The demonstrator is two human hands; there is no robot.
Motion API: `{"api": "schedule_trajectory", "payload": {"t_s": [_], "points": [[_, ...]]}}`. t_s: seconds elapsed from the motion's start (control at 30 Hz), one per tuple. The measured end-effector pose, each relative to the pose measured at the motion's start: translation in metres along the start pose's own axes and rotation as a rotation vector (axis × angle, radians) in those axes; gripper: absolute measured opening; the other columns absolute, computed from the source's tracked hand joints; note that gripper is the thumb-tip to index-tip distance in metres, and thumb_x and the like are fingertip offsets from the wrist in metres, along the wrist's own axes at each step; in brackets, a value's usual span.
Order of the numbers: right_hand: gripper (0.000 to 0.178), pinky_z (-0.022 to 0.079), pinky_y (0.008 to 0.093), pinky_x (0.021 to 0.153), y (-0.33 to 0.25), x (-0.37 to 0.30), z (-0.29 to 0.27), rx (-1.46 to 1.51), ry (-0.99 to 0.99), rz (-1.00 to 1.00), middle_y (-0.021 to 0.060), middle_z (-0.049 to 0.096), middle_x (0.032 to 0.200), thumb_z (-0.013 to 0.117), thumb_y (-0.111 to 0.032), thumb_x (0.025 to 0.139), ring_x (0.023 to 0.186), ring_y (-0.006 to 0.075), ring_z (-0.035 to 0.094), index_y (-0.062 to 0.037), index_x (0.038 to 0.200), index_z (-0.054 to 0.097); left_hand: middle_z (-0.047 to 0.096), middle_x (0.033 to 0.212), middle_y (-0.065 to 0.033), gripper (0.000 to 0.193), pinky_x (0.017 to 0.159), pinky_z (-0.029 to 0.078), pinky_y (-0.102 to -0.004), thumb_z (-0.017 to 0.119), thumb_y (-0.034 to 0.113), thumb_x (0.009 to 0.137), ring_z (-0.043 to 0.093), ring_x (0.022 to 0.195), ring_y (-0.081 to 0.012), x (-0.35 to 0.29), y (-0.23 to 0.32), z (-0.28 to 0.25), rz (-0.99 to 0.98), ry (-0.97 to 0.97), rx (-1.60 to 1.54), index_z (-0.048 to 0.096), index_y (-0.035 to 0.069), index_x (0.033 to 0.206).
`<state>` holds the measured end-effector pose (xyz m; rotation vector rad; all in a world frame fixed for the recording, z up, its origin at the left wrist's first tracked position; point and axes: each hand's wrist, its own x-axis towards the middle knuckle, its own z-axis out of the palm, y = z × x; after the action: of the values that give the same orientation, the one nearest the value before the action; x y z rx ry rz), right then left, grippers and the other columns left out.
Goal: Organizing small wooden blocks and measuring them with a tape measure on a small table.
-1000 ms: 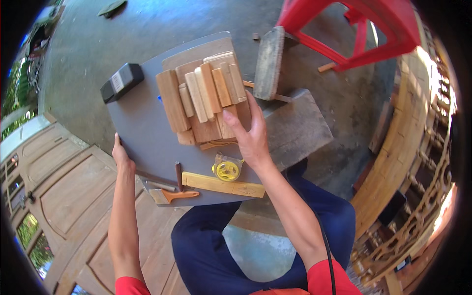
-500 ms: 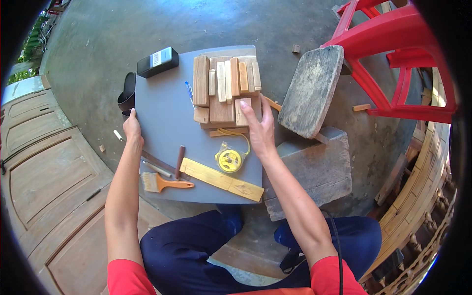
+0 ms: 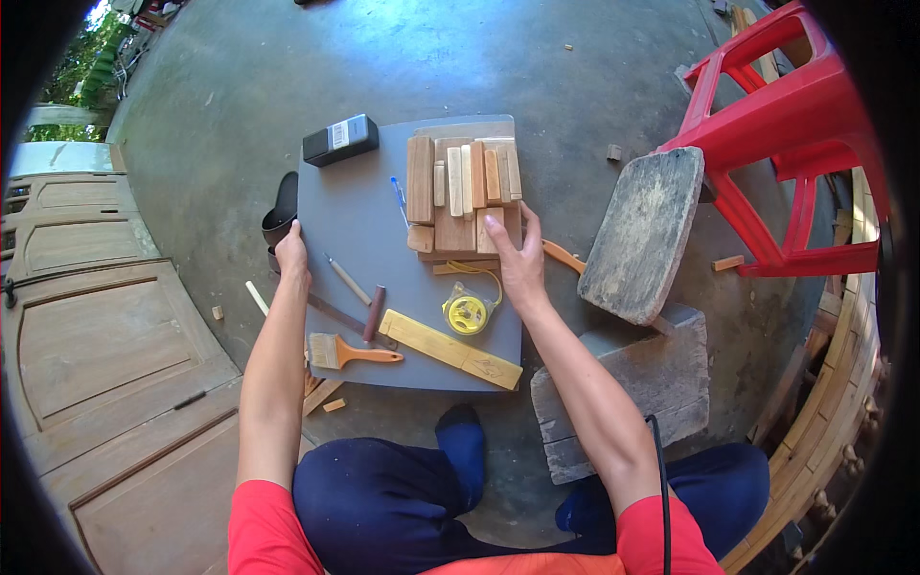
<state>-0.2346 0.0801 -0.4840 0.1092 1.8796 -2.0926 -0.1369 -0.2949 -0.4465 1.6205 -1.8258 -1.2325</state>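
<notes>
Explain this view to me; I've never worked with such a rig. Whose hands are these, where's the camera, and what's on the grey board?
There is no machine: these are a person's bare hands, seen from a wide fisheye camera on their head, looking down, so straight edges bend. The left hand is at the left edge of the grey board. The right hand touches the stack of wooden blocks at its near right corner; how firmly either grips, I can't tell. Also on the board are a black box, blue pen, yellow tape measure, flat yellow strip and paintbrush.
</notes>
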Motion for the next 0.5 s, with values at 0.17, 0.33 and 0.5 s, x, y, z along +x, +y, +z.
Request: {"api": "schedule_trajectory", "payload": {"t_s": [0.17,0.33,0.5], "points": [[0.096,0.037,0.0431,0.114,0.008,-0.001,-0.001,-0.069,-0.011,0.041,0.0297,0.048,0.142,0.07,-0.059,0.088,0.134,0.0367,0.048,0.0076,0.148,0.037,0.069,0.12,-0.0158,0.054,0.097,0.046,-0.0379,0.061,0.038,0.099,0.064,0.109,-0.0232,0.01,-0.012,0.005,-0.05,-0.034,0.058,0.067,-0.012,0.119],[0.099,0.036,0.0455,0.114,0.004,-0.004,0.004,-0.126,-0.04,0.055,0.0326,0.045,0.143,0.066,-0.063,0.087,0.136,0.0405,0.045,0.0074,0.148,0.035,0.071,0.115,-0.012,0.055,0.095,0.048,-0.0368,0.061,0.041,0.099,0.065,0.104,-0.0214,0.047,-0.035,-0.01,-0.081,-0.08,0.103,0.067,-0.01,0.119],[0.105,0.035,0.0478,0.113,0.002,0.001,0.005,-0.225,-0.065,0.158,0.0351,0.042,0.141,0.063,-0.067,0.086,0.134,0.0471,0.044,0.0037,0.154,0.025,0.068,0.123,-0.0113,0.053,0.099,0.046,-0.0369,0.056,0.042,0.101,0.062,0.111,-0.0221,0.054,-0.027,-0.016,-0.028,-0.165,0.151,0.064,-0.005,0.126]]}}
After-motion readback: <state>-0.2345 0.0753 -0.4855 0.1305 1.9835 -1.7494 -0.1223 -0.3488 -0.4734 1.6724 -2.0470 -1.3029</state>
